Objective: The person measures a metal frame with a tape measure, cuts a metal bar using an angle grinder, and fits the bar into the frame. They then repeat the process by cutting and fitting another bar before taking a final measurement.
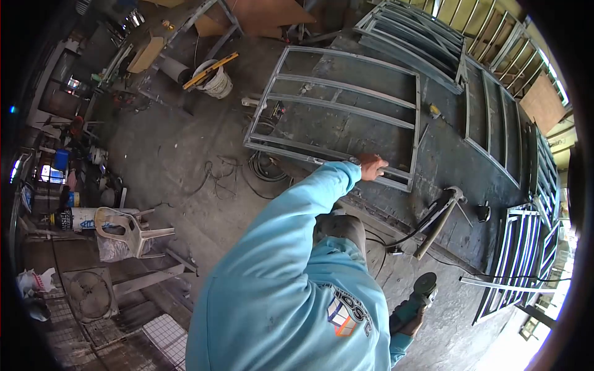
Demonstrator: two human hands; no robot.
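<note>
A welded metal frame (346, 110) with several crossbars lies on a dark worktable (396, 207). My left hand (372, 167) reaches across to its near rail, with the fingers closed around the metal close to the near right corner. Down at my right side, my right hand (418, 323) grips an angle grinder (406, 309). The grinder's dark round disc (425, 284) faces upward, apart from the frame. A hammer (438, 226) with a long handle rests at the table's near edge, right of the frame, beside a black cable.
More metal frames (411, 43) are stacked at the back, and others (520, 253) stand at the right. A small yellow tool (434, 111) lies on the table. On the floor are coiled cable (267, 167), a bucket (216, 83) with a yellow level (213, 70) across it, and a plastic chair (133, 232).
</note>
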